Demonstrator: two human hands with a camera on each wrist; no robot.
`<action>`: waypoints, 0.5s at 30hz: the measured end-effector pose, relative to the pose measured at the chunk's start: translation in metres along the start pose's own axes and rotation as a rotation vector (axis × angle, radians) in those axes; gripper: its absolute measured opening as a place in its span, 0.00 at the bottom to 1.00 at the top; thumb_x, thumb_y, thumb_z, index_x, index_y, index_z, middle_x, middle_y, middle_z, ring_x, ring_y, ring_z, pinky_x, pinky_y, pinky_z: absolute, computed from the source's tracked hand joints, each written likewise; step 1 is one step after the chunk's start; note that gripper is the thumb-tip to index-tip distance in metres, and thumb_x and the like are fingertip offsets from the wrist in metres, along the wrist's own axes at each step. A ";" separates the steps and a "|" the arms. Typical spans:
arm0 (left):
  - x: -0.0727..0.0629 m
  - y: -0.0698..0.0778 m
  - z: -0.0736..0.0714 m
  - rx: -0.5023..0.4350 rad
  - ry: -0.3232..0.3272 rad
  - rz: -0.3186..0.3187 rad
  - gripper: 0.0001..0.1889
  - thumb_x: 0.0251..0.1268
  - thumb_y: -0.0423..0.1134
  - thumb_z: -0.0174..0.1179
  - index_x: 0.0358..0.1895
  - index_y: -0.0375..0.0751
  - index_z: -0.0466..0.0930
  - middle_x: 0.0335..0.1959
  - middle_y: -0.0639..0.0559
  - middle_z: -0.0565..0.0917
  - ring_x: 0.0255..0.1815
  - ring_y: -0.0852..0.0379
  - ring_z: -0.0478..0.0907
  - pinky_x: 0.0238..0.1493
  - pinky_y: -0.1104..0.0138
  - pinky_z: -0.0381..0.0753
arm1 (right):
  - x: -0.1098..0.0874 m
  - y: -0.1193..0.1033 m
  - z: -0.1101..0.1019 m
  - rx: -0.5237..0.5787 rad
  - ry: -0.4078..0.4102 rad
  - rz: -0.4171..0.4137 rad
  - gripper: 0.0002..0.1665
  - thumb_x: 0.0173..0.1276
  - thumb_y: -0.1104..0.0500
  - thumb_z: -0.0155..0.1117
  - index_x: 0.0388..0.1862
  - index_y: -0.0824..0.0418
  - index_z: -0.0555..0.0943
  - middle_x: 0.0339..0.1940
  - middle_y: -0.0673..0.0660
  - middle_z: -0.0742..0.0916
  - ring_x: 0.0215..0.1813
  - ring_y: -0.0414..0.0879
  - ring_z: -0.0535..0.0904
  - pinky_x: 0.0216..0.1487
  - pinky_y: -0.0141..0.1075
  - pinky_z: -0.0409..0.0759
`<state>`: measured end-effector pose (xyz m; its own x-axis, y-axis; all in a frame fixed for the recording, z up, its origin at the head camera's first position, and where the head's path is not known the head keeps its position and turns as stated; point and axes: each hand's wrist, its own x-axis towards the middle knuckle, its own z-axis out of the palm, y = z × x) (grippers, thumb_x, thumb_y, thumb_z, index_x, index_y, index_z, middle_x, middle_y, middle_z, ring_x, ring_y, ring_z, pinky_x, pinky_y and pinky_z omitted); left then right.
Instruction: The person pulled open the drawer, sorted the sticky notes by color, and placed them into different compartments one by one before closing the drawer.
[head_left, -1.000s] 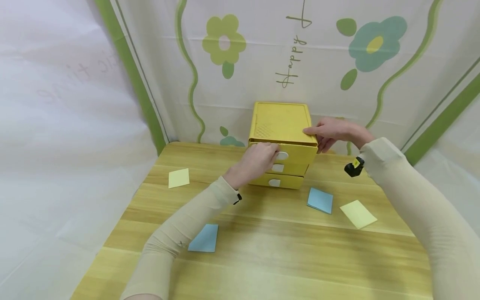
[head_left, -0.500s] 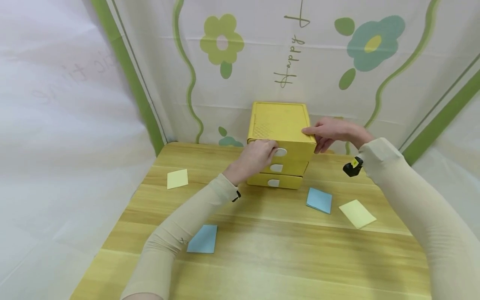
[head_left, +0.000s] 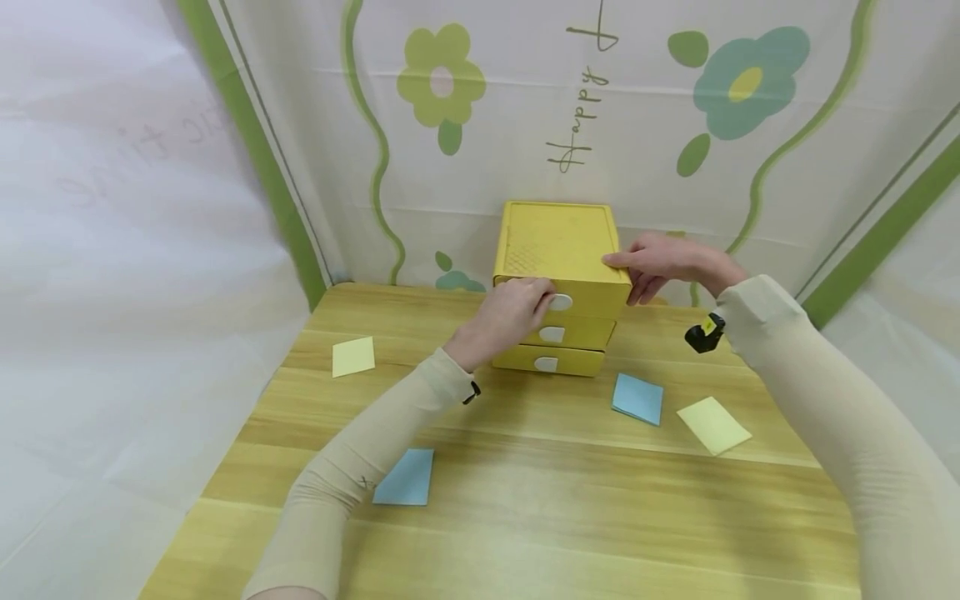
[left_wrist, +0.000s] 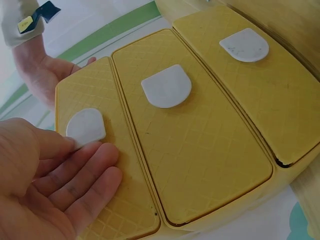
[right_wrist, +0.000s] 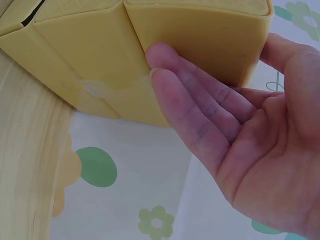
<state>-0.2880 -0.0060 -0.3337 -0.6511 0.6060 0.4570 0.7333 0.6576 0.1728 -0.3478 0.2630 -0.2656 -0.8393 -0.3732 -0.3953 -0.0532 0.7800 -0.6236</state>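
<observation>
"How far along are things?"

"The table (head_left: pixel 525 508) spreads below both hands, with the yellow cabinet (head_left: pixel 561 237) between them. Its top drawer (head_left: pixel 596 298) sits flush, so I'd call that one pushed in. The middle drawer (left_wrist: pixel 192 150), just under the grip, looks home too. The bottom drawer (left_wrist: pixel 285 100), lowest beneath the grip, shows a dark gap at one corner, so perhaps a nudge is left."

"Anything outside the drawers?"

"Yes: the right yellow paper (head_left: pixel 714 426) and right blue paper (head_left: pixel 637 399), both nearer the person than the right hand (head_left: pixel 663 260). The left blue paper (head_left: pixel 408 477) lies nearer than the left hand (head_left: pixel 504 318), partly behind the sleeve (head_left: pixel 375 446); the left yellow paper (head_left: pixel 353 357) is out to its left. The drawers' insides are hidden."

"And the cabinet, relative to the grip?"

"Right at it, mostly behind and rightward of the left hand. The right hand isn't clasping: thumb on the top edge, fingers fairly straight by the side. Smallest is the top tab (left_wrist: pixel 86 125), pinched in the left hand."
</observation>
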 end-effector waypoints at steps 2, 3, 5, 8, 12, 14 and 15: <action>-0.001 0.000 0.000 -0.006 0.015 0.008 0.10 0.75 0.36 0.51 0.46 0.38 0.82 0.38 0.49 0.88 0.28 0.60 0.80 0.28 0.72 0.78 | 0.000 0.000 0.000 0.001 0.002 -0.001 0.35 0.75 0.37 0.50 0.25 0.67 0.74 0.25 0.64 0.88 0.33 0.53 0.89 0.39 0.44 0.87; -0.002 -0.001 0.001 -0.010 0.022 0.012 0.10 0.75 0.36 0.51 0.46 0.37 0.82 0.37 0.49 0.87 0.27 0.60 0.79 0.27 0.73 0.78 | 0.000 0.000 0.000 0.002 -0.001 -0.003 0.35 0.74 0.36 0.50 0.25 0.67 0.74 0.26 0.64 0.88 0.33 0.52 0.89 0.39 0.44 0.87; -0.003 -0.001 0.001 -0.021 0.038 0.021 0.10 0.75 0.36 0.51 0.46 0.37 0.81 0.34 0.50 0.87 0.24 0.61 0.77 0.25 0.73 0.74 | 0.001 0.000 0.000 0.003 -0.006 -0.005 0.35 0.74 0.36 0.50 0.26 0.66 0.75 0.27 0.63 0.89 0.33 0.52 0.88 0.38 0.43 0.87; -0.007 -0.003 0.000 -0.041 0.063 0.033 0.09 0.75 0.36 0.50 0.47 0.37 0.80 0.30 0.51 0.85 0.21 0.62 0.73 0.21 0.75 0.68 | 0.002 0.001 0.000 0.003 -0.008 -0.004 0.35 0.74 0.36 0.49 0.27 0.66 0.76 0.27 0.62 0.89 0.33 0.52 0.88 0.38 0.43 0.87; -0.013 -0.005 -0.001 -0.072 0.099 0.041 0.09 0.74 0.35 0.50 0.48 0.36 0.78 0.28 0.52 0.83 0.19 0.63 0.69 0.20 0.76 0.62 | 0.001 0.000 0.000 0.003 -0.006 -0.003 0.34 0.75 0.36 0.49 0.28 0.66 0.76 0.28 0.62 0.89 0.33 0.52 0.88 0.38 0.44 0.87; -0.015 -0.005 -0.001 -0.080 0.126 0.045 0.09 0.74 0.34 0.51 0.48 0.36 0.78 0.27 0.52 0.82 0.19 0.63 0.68 0.19 0.77 0.61 | 0.001 0.000 0.000 0.005 -0.008 -0.004 0.34 0.75 0.36 0.49 0.28 0.66 0.76 0.27 0.62 0.89 0.33 0.52 0.88 0.38 0.43 0.87; -0.016 -0.005 0.000 -0.082 0.136 0.047 0.09 0.73 0.34 0.51 0.48 0.35 0.78 0.27 0.52 0.82 0.19 0.63 0.68 0.19 0.77 0.61 | 0.001 0.000 0.000 0.008 -0.009 -0.002 0.34 0.75 0.37 0.49 0.28 0.66 0.76 0.27 0.63 0.89 0.33 0.52 0.88 0.38 0.44 0.87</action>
<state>-0.2815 -0.0193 -0.3414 -0.5869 0.5654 0.5796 0.7797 0.5877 0.2162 -0.3485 0.2631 -0.2659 -0.8341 -0.3798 -0.3999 -0.0510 0.7751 -0.6298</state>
